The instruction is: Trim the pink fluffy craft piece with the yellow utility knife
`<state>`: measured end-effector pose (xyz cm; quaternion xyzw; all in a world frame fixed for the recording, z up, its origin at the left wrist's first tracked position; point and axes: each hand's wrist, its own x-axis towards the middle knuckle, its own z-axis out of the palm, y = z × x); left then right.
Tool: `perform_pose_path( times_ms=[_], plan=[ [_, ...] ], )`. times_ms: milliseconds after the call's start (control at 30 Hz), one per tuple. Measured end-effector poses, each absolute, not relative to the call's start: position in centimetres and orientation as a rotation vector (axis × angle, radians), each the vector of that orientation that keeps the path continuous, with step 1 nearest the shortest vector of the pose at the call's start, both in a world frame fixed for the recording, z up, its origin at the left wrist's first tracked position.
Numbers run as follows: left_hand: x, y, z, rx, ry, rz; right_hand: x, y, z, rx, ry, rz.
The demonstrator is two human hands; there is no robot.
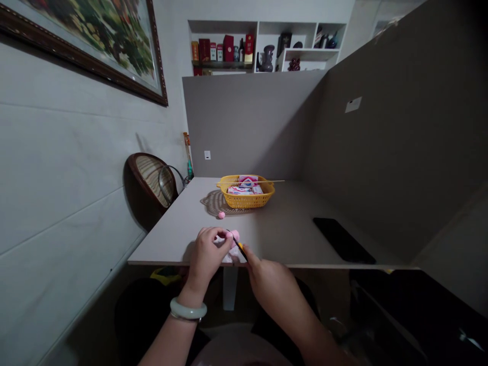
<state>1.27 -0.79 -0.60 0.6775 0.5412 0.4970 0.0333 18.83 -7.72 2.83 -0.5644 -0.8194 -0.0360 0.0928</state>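
Observation:
Close to the table's front edge, my left hand (208, 249) pinches a small pink lump (229, 235) that looks like soft clay. My right hand (267, 279) is closed around a slim black-and-yellow tool (241, 247), its thin dark tip pointing away from me and touching or nearly touching the pink material. Another, larger pink piece (236, 235) sits just behind the tip. Under the fingers lies a pale, crumpled wrapper (231, 255), partly covered by my hands. A separate pink ball (221, 215) rests farther back on the tabletop.
A yellow plastic basket (247, 202) holding colourful printed packets (246, 190) stands at the back, with a thin stick (272, 181) across its rim. On the right lies a flat black object (343, 240). Grey panels (251, 122) border the table (290, 244); a round woven item (150, 178) leans at left.

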Motion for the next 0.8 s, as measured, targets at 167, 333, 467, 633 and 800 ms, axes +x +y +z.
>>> perform_pose_path(
  times_ms=[167,333,467,633,800],
  plan=[
    [1.3,-0.8,-0.6,2.041,1.678,1.497,20.1,-8.7,3.2,-1.65,-2.435,-0.02],
    [1.3,-0.6,-0.8,2.097,1.678,1.539,19.5,-7.9,2.4,-1.671,-2.372,0.062],
    [1.3,-1.2,-0.6,2.174,1.579,1.525,20.0,-7.6,1.6,-1.597,-2.267,0.252],
    [1.5,-3.0,0.0,2.357,1.393,1.479,24.0,-10.0,1.0,-1.551,-2.181,0.405],
    [1.5,-4.1,0.0,2.46,1.349,1.378,25.4,-10.7,-0.3,-1.537,-2.125,0.424]
  ],
)
